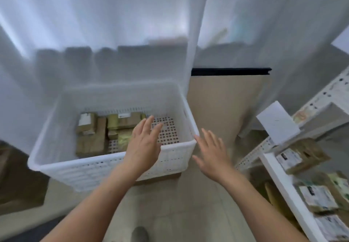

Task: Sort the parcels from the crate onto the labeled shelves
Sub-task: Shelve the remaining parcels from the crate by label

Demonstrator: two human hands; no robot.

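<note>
Brown parcels (90,138) crowd the 9 o'clock half of the crate (105,161), leaving bare perforated floor at 3 o'clock. The left hand (143,143) hovers over that bare patch, fingers straight and holding nothing, likely heading for the parcels at its 10 o'clock. The right hand (213,153), spread and empty, sits just outside the crate's near corner, probably ready to help. At 3 o'clock, shelves (279,177) hold shelved boxes (302,157) below a white card (277,124); every label is too blurred to read.
</note>
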